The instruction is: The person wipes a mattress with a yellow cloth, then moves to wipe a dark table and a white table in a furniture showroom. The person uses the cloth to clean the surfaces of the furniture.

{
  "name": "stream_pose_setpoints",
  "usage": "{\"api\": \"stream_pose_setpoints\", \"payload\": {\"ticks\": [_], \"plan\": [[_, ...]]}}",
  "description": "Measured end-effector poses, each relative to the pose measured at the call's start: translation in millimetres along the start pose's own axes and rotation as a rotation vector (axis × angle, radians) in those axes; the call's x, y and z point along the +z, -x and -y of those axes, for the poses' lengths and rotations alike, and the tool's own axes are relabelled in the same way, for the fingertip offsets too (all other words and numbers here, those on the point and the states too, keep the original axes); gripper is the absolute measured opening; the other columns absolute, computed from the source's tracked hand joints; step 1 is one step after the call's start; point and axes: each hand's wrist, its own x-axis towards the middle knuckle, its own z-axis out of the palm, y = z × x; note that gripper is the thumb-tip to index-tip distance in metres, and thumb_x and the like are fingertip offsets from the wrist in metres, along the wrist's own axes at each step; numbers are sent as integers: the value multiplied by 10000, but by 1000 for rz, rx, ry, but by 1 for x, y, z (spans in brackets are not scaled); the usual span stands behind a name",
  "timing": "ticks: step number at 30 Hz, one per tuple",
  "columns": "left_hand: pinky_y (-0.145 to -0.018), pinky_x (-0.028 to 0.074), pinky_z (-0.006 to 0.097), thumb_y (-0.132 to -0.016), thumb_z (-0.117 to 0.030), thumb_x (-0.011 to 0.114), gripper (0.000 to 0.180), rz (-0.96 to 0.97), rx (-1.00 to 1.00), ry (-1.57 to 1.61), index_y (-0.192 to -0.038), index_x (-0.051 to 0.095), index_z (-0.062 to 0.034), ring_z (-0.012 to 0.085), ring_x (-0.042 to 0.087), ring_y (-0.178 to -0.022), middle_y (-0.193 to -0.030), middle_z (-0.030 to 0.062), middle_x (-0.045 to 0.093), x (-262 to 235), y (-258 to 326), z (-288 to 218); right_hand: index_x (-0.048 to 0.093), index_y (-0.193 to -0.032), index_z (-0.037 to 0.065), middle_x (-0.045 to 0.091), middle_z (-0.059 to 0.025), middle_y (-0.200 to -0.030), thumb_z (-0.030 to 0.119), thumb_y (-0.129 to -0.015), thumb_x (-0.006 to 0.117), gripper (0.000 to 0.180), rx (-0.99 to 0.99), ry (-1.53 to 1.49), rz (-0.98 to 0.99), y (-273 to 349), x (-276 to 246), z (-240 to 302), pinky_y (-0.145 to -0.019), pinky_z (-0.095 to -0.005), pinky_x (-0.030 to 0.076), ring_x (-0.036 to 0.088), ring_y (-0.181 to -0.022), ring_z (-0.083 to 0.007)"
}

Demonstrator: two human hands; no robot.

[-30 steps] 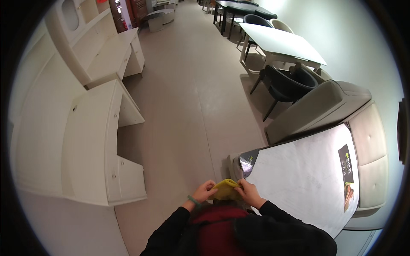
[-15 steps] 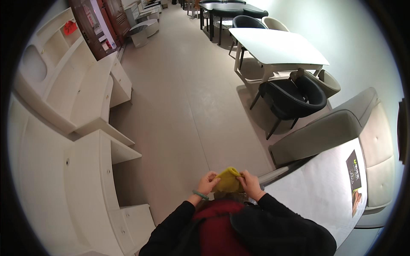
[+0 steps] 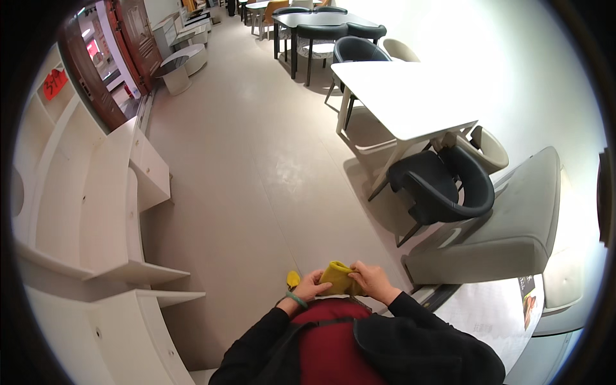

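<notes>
At six o'clock, the right hand (image 3: 373, 282) hides part of the yellow cloth (image 3: 335, 279) from me; the tiny yellow object (image 3: 293, 279) beside the left hand (image 3: 311, 286) I can't identify. At four, the right sleeve (image 3: 436, 324) covers some white mattress (image 3: 491, 313). At eight, my view's rim cuts off the white desk (image 3: 119, 327). Towards eleven, distant furniture (image 3: 199, 15) is too small to sort.

The site is presenting as a furniture showroom. White desk units (image 3: 106, 212) are lining the left side, one bearing a red tag (image 3: 55, 84). A black armchair (image 3: 423, 176) is standing at the white tabletop's (image 3: 404, 96) near edge; a dark table (image 3: 314, 20), beyond the far edge. A mattress (image 3: 481, 321) is displaying a printed panel (image 3: 529, 305).
</notes>
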Motion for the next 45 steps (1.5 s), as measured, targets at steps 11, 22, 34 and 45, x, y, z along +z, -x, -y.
{"api": "stream_pose_setpoints", "payload": {"ticks": [11,22,34,45], "plan": [[-753,495,237,-839,-128,740,252,153,-68,-69,-1040,620,-33,79,607,-846,-933,-4,655,-135,-155,-110,550,-990,35,597,-173,-732,100,-885,640,152,237,-159,-262,-185,-19,-20,-578,-335,455,584,-626,-304],[-821,511,288,-893,-131,677,224,11,-29,124,-1088,595,-54,131,628,-912,-1005,31,665,-281,-332,-237,557,-1009,38,629,-182,-769,167,-909,618,174,249,-294,-309,-455,-29,-111,-600,-366,477,642,-694,-340],[-1045,416,386,-952,-213,591,394,-42,19,746,-1290,476,-47,223,504,-1207,-1285,86,530,-426,-495,-362,548,-1030,60,622,-151,-741,174,-911,622,180,191,-446,-237,-748,-30,-132,-583,-344,470,622,-632,-254],[-1075,373,405,-944,-289,599,440,43,-235,862,-1315,489,-79,219,477,-1244,-1339,71,523,-527,-652,-476,519,-1055,40,610,-3,-769,86,-953,570,123,378,-663,-534,-928,-24,-173,-605,-207,435,543,-697,-44]]}}
